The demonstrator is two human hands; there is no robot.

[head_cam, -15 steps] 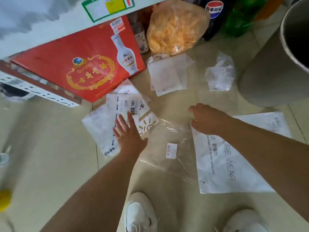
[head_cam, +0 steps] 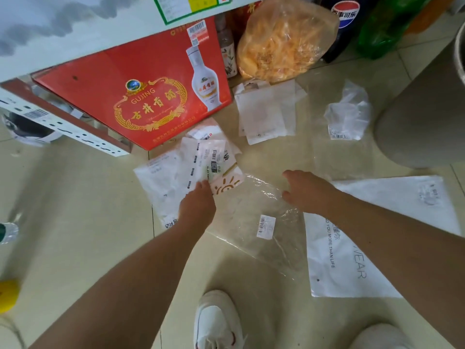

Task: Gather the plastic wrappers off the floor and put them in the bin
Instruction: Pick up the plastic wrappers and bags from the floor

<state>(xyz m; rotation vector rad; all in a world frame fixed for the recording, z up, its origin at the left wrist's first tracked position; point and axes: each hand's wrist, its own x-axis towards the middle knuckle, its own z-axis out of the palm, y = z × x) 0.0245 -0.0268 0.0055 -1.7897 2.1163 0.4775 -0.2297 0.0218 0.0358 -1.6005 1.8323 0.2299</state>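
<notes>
Wrappers lie under left hand; right hand hovers nearby.

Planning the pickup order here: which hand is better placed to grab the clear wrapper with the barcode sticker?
Probably the right hand: it hovers with fingers curled at the top edge of the clear wrapper. The left hand is already down on the pile of white printed wrappers beside it.

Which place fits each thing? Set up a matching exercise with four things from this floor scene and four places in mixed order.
Things:
1 red box
2 crumpled clear bag
3 white lettered bag
4 left hand

Places:
A under the right forearm
B beside the grey bin
C under the white shelf
D on the pile of labelled wrappers

Pairs: 1-C, 2-B, 3-A, 4-D
</notes>
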